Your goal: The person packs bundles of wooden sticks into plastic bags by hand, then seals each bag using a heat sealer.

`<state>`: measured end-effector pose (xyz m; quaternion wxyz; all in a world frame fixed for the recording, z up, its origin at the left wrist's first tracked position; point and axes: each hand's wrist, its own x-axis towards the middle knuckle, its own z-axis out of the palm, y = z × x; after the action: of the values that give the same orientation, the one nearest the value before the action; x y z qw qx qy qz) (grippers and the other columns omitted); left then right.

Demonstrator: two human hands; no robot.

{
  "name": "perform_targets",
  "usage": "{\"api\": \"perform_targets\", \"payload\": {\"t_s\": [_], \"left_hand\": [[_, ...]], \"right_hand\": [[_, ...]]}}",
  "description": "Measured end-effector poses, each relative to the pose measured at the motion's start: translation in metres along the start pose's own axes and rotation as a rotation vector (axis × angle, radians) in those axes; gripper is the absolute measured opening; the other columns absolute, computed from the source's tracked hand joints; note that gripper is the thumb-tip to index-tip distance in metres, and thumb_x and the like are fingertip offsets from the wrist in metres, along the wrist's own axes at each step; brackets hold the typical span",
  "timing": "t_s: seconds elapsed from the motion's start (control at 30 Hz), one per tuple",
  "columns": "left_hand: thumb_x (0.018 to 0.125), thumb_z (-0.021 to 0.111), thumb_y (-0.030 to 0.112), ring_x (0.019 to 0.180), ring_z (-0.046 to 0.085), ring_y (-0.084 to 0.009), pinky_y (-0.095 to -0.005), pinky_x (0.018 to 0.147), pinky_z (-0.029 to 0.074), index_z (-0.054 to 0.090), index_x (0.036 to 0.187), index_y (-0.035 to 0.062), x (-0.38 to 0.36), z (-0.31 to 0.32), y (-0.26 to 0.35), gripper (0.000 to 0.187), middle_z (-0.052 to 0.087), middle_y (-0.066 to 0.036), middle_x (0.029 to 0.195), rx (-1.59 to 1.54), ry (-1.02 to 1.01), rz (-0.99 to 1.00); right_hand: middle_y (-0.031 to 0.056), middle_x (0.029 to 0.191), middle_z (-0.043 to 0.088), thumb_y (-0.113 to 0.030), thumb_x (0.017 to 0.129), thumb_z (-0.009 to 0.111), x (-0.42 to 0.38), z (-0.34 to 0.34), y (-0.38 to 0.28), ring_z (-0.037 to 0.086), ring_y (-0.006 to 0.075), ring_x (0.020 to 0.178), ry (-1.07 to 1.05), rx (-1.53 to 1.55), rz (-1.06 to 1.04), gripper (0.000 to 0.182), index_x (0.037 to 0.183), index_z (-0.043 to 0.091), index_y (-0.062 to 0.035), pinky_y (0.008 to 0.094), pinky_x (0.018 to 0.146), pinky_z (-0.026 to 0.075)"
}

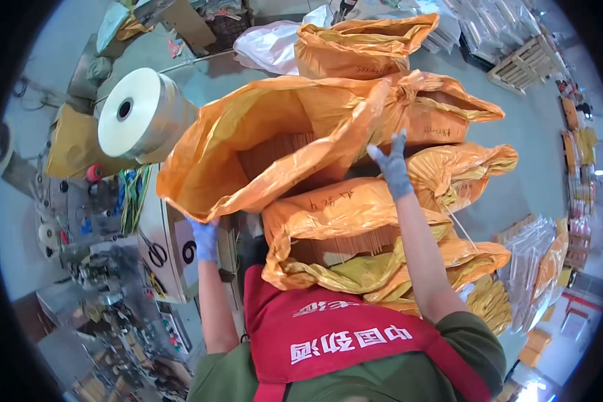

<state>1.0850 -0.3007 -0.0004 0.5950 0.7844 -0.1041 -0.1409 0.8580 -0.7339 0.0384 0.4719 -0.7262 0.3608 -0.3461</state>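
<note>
A large orange woven sack (228, 134) gapes open in front of me, with a stack of brown, thin-edged pieces (268, 157) visible inside. My left hand (206, 240), in a bluish glove, is at the sack's near left rim; its fingers are closed on the edge and partly hidden by it. My right hand (394, 167), also gloved, is above the gap between sacks with its fingers spread, close to the big sack's right side. Below it lies another filled orange sack (335, 208), marked in black, its mouth open toward me.
More orange sacks (362, 57) stand beyond and to the right, some tied. A big roll of clear film (130, 110) stands at left. Scissors (155, 251) hang beside a bench edge. A wooden pallet (526, 67) and plastic-wrapped stacks (532, 264) are at right.
</note>
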Motion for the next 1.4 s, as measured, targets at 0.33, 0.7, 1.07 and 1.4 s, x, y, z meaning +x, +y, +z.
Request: {"api": "perform_targets", "payload": {"t_s": [0.33, 0.7, 1.07, 1.4], "left_hand": [[0.094, 0.046, 0.029, 0.096, 0.056, -0.0156, -0.0320, 0.086, 0.048, 0.052, 0.114, 0.0024, 0.266, 0.099, 0.051, 0.034, 0.058, -0.005, 0.106, -0.501, -0.042, -0.170], [0.091, 0.042, 0.042, 0.111, 0.053, -0.0306, -0.0467, 0.087, 0.049, 0.043, 0.129, 0.0008, 0.267, 0.048, 0.039, 0.056, 0.049, -0.017, 0.126, -0.139, -0.256, -0.333], [0.084, 0.060, 0.024, 0.120, 0.039, -0.0294, -0.0395, 0.102, 0.032, 0.027, 0.138, -0.0002, 0.039, -0.031, -0.022, 0.068, 0.040, -0.021, 0.132, 0.391, -0.341, 0.021], [0.093, 0.049, 0.032, 0.115, 0.049, -0.0267, -0.0363, 0.097, 0.041, 0.045, 0.127, 0.0022, -0.097, 0.151, -0.018, 0.045, 0.049, -0.014, 0.126, 0.156, -0.837, -0.308]], "right_hand": [[0.0041, 0.081, 0.061, -0.039, 0.085, 0.063, 0.161, 0.116, 0.036, 0.052, 0.0118, 0.073, 0.431, 0.098, 0.438, 0.038, 0.098, 0.062, -0.0035, 0.0304, 0.063, 0.044], [0.0189, 0.103, 0.058, -0.065, 0.078, 0.058, 0.123, 0.116, -0.045, 0.054, 0.0241, 0.096, 0.231, -0.221, 0.410, 0.078, 0.115, 0.052, 0.0040, 0.0351, 0.084, 0.044], [0.0081, 0.119, 0.055, -0.036, 0.084, 0.066, -0.137, -0.205, -0.016, 0.049, 0.0186, 0.110, -0.030, -0.758, 0.939, 0.056, 0.125, 0.049, -0.0013, 0.0294, 0.095, 0.039], [-0.0013, 0.092, 0.060, -0.032, 0.089, 0.060, -0.101, -0.115, 0.066, 0.056, 0.0099, 0.083, 0.247, 0.414, 0.665, 0.030, 0.108, 0.060, -0.0090, 0.0241, 0.075, 0.047]]}}
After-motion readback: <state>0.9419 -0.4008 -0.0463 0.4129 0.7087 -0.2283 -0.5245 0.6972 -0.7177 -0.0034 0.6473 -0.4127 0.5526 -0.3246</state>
